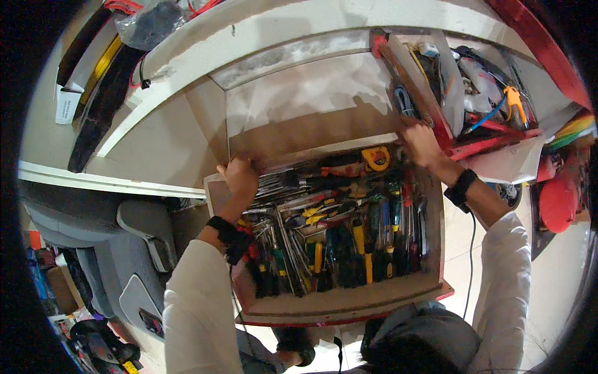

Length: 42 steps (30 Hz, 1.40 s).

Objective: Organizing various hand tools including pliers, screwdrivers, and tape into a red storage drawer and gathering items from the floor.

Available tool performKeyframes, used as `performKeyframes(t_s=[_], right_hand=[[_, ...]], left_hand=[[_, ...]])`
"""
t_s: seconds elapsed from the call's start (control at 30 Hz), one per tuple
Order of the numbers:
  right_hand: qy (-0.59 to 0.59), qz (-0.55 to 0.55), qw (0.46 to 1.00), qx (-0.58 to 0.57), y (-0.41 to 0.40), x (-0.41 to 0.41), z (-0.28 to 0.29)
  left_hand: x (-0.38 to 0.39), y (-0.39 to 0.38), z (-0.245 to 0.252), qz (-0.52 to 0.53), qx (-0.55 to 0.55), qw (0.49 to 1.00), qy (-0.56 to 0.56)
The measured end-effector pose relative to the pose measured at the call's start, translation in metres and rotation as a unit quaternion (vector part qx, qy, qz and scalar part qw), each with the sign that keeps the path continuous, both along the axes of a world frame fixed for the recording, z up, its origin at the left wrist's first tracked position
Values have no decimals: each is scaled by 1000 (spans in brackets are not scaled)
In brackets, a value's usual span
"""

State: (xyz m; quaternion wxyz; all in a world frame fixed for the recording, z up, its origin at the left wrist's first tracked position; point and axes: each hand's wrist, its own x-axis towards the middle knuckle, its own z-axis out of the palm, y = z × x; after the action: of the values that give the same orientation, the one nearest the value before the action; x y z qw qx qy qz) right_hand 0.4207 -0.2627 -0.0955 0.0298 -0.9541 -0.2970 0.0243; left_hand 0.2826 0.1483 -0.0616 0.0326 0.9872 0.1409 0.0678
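A wooden drawer (336,299) with a red front edge stands pulled out before me, full of screwdrivers (359,236), pliers (315,215) and wrenches. My left hand (240,180) is at the drawer's back left corner, its fingers curled at the rear edge. At the back right corner is my right hand (420,142), fingers bent over the rim; whether it grips the rim is hard to see. A yellow tape measure (375,159) lies near the back of the drawer, left of my right hand. Behind the drawer is the cabinet's inner compartment (308,107).
At right, another open drawer (495,142) holds an orange air blow gun (515,103) with a blue hose. A grey seat (145,224) stands at left. A white bench edge (280,28) curves across the top. A black cable (473,262) hangs from my right wristband.
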Motion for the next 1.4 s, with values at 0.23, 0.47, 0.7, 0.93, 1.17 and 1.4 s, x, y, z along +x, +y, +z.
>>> performKeyframes(t_s=[0.23, 0.47, 0.7, 0.93, 1.17, 1.4], right_hand=[[8, -1, 999, -40, 5, 10, -27], [-14, 52, 998, 9, -3, 3, 2], [-171, 75, 972, 145, 14, -40, 52], [-92, 63, 981, 159, -29, -102, 71], [-34, 27, 988, 149, -68, -144, 57], [19, -43, 986, 159, -83, -238, 58]], left_hand=[[-10, 7, -12, -27, -14, 999, -38], [8, -6, -1, 33, -124, 989, 71], [-5, -16, 39, -78, -142, 976, -146], [-56, -14, 48, -115, -372, 920, 48], [-88, -83, 34, -180, -337, 915, 131], [-116, -113, 31, -37, -398, 860, 319]])
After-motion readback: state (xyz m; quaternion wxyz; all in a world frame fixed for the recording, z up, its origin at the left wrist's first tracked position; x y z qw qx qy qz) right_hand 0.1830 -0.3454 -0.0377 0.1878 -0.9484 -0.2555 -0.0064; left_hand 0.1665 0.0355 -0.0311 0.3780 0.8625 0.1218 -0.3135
